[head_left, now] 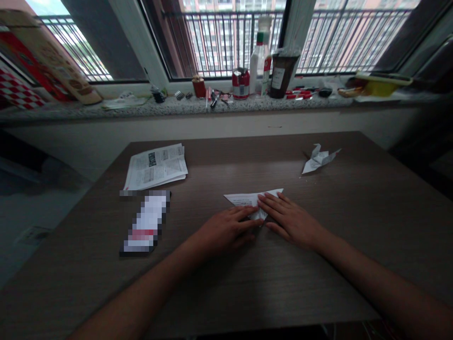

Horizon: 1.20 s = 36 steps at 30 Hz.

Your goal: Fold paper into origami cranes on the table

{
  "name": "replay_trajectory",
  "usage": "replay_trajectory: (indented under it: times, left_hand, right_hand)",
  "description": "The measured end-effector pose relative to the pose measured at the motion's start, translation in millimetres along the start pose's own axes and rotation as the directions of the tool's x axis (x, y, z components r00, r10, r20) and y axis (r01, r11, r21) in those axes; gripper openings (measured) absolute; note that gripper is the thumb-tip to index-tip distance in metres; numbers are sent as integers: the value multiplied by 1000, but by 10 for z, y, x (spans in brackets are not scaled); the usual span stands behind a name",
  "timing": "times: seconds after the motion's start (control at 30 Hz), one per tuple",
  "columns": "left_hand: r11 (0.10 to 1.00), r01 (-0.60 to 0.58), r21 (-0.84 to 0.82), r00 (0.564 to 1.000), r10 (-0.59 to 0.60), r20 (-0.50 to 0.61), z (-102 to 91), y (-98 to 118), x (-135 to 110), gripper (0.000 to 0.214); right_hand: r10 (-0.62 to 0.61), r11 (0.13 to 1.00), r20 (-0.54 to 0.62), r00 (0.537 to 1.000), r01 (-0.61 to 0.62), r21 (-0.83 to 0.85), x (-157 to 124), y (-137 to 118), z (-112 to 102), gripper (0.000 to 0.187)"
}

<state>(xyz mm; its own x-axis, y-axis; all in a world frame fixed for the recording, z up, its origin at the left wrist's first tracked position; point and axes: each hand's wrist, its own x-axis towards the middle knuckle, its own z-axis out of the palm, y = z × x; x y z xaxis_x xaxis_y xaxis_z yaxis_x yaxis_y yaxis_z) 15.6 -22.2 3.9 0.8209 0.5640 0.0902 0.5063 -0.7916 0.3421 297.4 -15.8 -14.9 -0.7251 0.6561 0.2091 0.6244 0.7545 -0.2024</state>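
On the table (212, 283), 1 sheet (240, 199) lies right of the phone (145, 222), before and left of the paper crane (317, 159).

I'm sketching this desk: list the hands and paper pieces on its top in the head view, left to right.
Printed sheets, left hand, partly covered folded paper, right hand, paper bird.

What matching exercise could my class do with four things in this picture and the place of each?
Things
1. Folded triangular paper
2. Paper bird
3. Printed sheets
4. Red can

Places
A. On the windowsill
B. Far right part of the table
C. Under the left hand and right hand
D. Far left part of the table

Right pairs: 1-C, 2-B, 3-D, 4-A
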Motion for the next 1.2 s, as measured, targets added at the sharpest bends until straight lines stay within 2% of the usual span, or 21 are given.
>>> replay_trajectory:
  times: [0.27, 0.5, 0.7, 0.87, 1.03, 1.2]
  left_hand:
    - [999, -24, 24, 1000, 24, 17, -57, 7, 7, 50]
    - [998, -56, 9, 998, 56, 27, -86, -32, -17, 49]
    - [998, -62, 3, 998, 62, 10, -74, -27, 1, 47]
    - [998, -55, -12, 998, 55, 5, -88, 4, 0, 46]
    - [999, -34, -7, 999, 34, 28, -81, 7, -9, 48]
    - [1000, -25, -2, 999, 25, 38, -74, 4, -15, 49]
  right_hand:
    - [-89, 994, 124, 988, 81, 68, -108, -25, -38, 86]
    - [-112, 990, 122, 986, 99, 105, -116, -46, -88, 89]
    - [-137, 982, 124, 983, 118, 147, -165, -77, -85, 103]
    - [-130, 986, 161, 978, 109, 130, -161, -63, -76, 99]
    - [-72, 996, 117, 991, 65, 65, -135, 218, -71, 88]
    - [70, 997, 77, 995, -67, -36, -140, 607, -58, 82]
